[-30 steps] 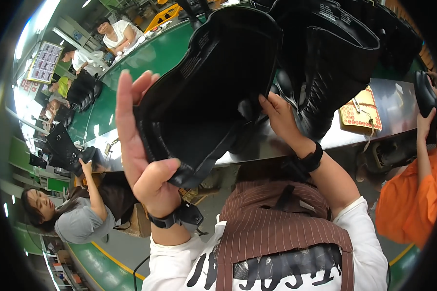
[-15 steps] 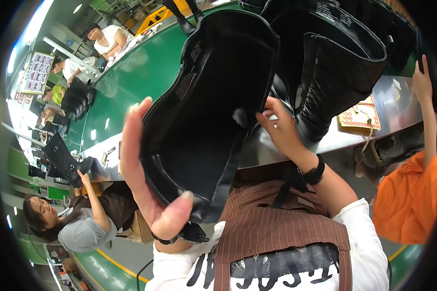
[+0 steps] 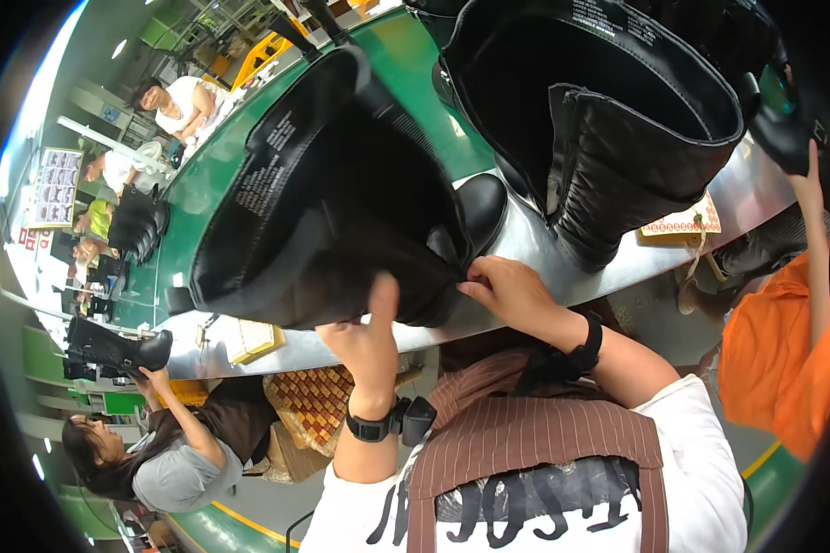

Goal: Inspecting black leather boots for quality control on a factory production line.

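A tall black boot (image 3: 295, 221) leans open toward me over the metal table edge, its dark lining and shaft showing. My left hand (image 3: 364, 346) grips the near side of its shaft, thumb up against the leather, other fingers partly hidden and slightly blurred. Beside it, my right hand (image 3: 516, 293) has thumb and forefinger pinched at the low end of the boot's side opening; any zip pull there is too small to make out. A second black boot (image 3: 641, 157) with a gathered shaft stands just to the right, its side partly unzipped.
A metal strip (image 3: 636, 263) edges the green table (image 3: 406, 69). A yellow printed pad (image 3: 682, 221) lies right, a yellow block (image 3: 255, 339) left. A co-worker (image 3: 180, 456) at left holds a black boot (image 3: 111, 348); one in orange (image 3: 775, 359) is at right. More boots (image 3: 140, 224) stand far left.
The boot has tipped leftward and down, its shaft now folded toward me. My left hand moved from its left rim to the near side; my right hand came lower, pinching the side opening.
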Action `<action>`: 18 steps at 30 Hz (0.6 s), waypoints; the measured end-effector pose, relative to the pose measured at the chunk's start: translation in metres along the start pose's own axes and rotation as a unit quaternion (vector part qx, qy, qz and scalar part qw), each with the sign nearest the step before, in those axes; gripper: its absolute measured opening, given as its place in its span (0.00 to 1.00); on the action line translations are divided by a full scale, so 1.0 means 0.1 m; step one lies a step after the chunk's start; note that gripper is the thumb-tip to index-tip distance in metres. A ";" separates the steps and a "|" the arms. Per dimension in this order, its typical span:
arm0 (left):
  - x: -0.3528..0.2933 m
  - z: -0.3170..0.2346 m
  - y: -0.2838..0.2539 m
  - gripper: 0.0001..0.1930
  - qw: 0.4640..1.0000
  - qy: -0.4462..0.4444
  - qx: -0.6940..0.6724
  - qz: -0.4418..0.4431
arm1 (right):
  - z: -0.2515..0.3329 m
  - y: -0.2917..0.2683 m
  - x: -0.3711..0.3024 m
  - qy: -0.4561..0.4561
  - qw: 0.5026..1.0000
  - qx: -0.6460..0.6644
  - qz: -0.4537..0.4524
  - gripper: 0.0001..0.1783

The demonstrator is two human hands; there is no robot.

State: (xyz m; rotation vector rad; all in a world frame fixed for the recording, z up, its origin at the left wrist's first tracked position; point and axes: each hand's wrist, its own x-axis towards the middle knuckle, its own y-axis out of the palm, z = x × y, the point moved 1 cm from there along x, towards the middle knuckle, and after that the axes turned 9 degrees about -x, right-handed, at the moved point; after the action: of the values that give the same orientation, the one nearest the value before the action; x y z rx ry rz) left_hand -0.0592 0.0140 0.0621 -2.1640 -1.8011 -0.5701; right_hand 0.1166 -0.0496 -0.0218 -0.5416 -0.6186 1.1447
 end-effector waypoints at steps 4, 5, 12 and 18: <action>0.20 0.01 0.17 0.11 0.996 0.019 0.004 -0.087 | -0.02 -0.05 0.07 0.040 0.989 0.076 0.122 0.15; 0.22 0.02 0.18 0.11 0.995 0.057 0.020 -0.073 | -0.04 -0.04 0.08 0.100 0.961 0.157 0.205 0.16; -0.20 0.44 -0.04 0.21 0.970 -0.237 -0.050 0.019 | -0.11 0.04 0.15 0.110 0.923 0.268 0.254 0.18; -0.42 0.73 -0.11 0.20 0.965 -0.196 0.084 0.154 | -0.01 0.04 0.11 0.099 0.942 0.229 0.225 0.18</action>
State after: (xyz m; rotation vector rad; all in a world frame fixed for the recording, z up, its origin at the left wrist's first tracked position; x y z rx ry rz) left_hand -0.0670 0.0120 -0.0221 -2.4914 -1.5593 0.0861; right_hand 0.1180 -0.0380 -0.0230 -0.3952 -0.0354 1.5844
